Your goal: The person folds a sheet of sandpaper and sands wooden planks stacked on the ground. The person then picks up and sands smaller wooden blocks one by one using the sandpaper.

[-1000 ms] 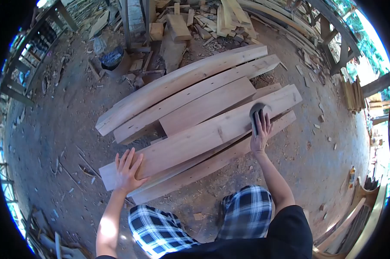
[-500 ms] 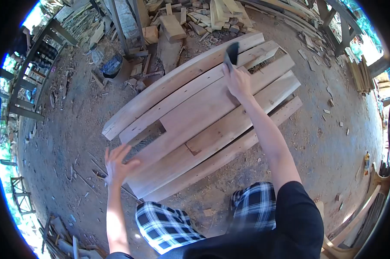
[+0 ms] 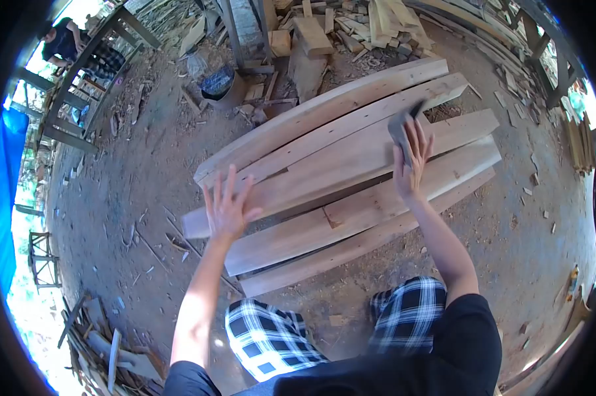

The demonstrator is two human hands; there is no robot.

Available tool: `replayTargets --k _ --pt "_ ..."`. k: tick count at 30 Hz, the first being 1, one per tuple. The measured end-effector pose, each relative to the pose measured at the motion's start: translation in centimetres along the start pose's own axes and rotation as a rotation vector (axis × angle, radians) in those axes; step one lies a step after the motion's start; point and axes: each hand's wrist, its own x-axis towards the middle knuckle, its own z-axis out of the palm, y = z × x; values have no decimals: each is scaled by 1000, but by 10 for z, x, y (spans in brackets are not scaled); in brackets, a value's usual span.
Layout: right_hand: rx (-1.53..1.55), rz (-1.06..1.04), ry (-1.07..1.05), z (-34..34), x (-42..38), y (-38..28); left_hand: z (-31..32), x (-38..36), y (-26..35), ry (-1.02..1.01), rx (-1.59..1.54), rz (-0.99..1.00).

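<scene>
Several long wooden boards (image 3: 377, 201) lie side by side on the ground, slanting up to the right. My left hand (image 3: 229, 210) is spread with its fingers apart over the left end of the wide middle board (image 3: 337, 162). Near the right part of that board, my right hand (image 3: 413, 158) holds a dark, flat, curved piece (image 3: 398, 129) between thumb and fingers. What this piece is cannot be made out. A reddish-brown patch (image 3: 332, 219) marks the board below the middle one.
A bucket (image 3: 228, 96) stands beyond the boards, beside a post. Wood offcuts (image 3: 350, 33) are piled at the top. Another person (image 3: 67, 43) is at the upper left near a wooden railing (image 3: 70, 140). Scrap wood (image 3: 103, 343) lies at the lower left.
The wide middle board has shifted left and down, opening a gap beside the board above my knees. My right hand has come down with the dark piece, and the view has turned left.
</scene>
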Motion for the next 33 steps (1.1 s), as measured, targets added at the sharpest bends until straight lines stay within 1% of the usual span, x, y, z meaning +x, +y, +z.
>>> replayTargets --k 1,2,4,6,8,9,10,11,12,13,14,15,17,18,20,21,22,23,25,26,27,28,29,30,31,33 --pt "-46 137 44 1 -14 5 2 11 -7 18 48 -36" --pt "-65 142 56 11 -25 12 4 22 -14 37 95 -63" --pt "90 383 238 36 -41 31 8 37 -29 36 41 -48" --pt "4 431 257 72 -19 40 19 53 -37 27 -4 -44" --pt "287 451 39 74 26 31 39 68 -44 123 -112 -316" --pt "327 483 -74 85 43 31 48 71 -42 134 -111 -310" --pt "367 511 -187 93 58 31 55 74 -36 120 -119 -389" --pt "371 510 -173 101 67 31 55 78 -29 103 -123 -467" --pt "325 458 -204 109 70 27 56 80 -21 105 -114 -462" --pt "280 401 -239 116 73 25 53 82 -7 67 -105 -326" --pt "271 390 -402 110 75 24 52 82 0 28 -100 -194" --pt "267 387 -418 111 69 19 53 83 6 19 -111 -205" --pt "238 170 -215 111 69 23 60 101 23 15 -182 -93" --pt "228 160 -221 108 69 30 62 109 26 21 -196 -98" --pt "89 -12 -4 96 70 37 62 109 25 14 -247 -200" --pt "-80 -15 -59 83 71 42 61 108 24 -7 -246 -230" --pt "-251 -7 -114 73 65 44 57 109 24 15 -235 -222" --pt "-244 10 -140 83 46 43 56 108 26 36 -230 -197" --pt "-225 180 -339 100 20 43 58 110 28 66 -235 -159" --pt "-168 138 -469 93 19 1 60 111 26 74 -257 -173" --pt "144 222 -598 77 25 -48 61 109 25 77 -277 -189" --pt "40 -202 -572 86 3 -68 65 108 23 92 -286 -192" --pt "31 -304 -572 82 -6 -89 65 108 24 102 -274 -171" --pt "21 -402 -568 82 -9 -101 65 108 23 106 -291 -191" --pt "17 -380 -546 84 -6 -88 65 107 21 105 -310 -209" --pt "86 -313 -587 78 0 -26 68 109 18 108 -293 -185"
